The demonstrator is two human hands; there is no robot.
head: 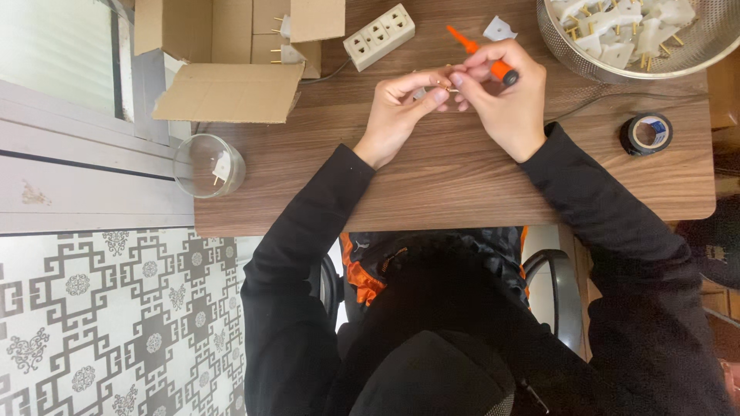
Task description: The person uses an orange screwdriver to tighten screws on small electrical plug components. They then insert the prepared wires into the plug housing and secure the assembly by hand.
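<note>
So from the head cam, the right hand point(505, 100) is gripping an orange screwdriver point(482, 54), tip down by the small plug part point(445, 86) that the left hand point(401, 108) pinches just beside it, over the wooden table point(432, 185).

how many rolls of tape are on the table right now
1. A single roll of black tape lies flat near the table's edge, beside the sleeve of the hand holding the orange screwdriver. Others may be hidden inside the cardboard box.
</note>
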